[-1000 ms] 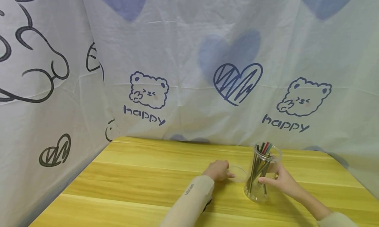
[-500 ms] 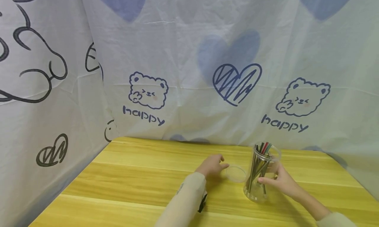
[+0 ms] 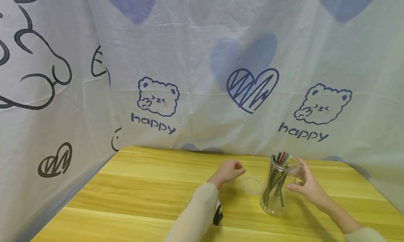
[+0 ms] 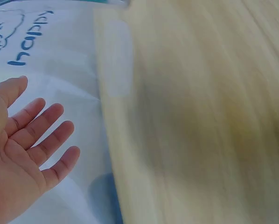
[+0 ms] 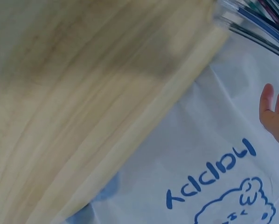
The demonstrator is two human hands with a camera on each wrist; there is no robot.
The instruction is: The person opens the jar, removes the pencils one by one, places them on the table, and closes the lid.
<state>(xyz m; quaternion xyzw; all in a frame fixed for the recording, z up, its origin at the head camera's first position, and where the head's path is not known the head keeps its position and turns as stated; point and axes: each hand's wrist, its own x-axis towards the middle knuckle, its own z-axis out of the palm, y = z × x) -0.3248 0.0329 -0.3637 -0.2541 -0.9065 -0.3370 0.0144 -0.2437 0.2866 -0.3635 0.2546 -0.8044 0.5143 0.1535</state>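
Observation:
A clear plastic jar (image 3: 268, 207) stands upright on the table, its mouth uncovered. Several thin pens or pencils (image 3: 275, 180), dark with some red and teal ends, lean inside it; the right wrist view catches part of the jar (image 5: 228, 6) and the sticks (image 5: 265, 29). Beside the jar, my right hand (image 3: 310, 188) has its fingers spread and thumb off the wall; nothing is in it. A flat, clear round lid (image 3: 251, 185) lies left of the jar. My left hand (image 3: 228, 172) hovers left of the lid, fingers loosely bent and holding nothing.
The yellow wood-grain table (image 3: 142, 193) reaches back to a white printed cloth (image 3: 195, 129) hanging behind it. Another cloth (image 3: 88, 129) hangs along the left side. A dark strap or device (image 3: 217, 215) sits at the left wrist.
My right hand has let go of the jar and moved slightly right. My left hand has drawn back left from the lid. The jar and lid stay nearly where they were.

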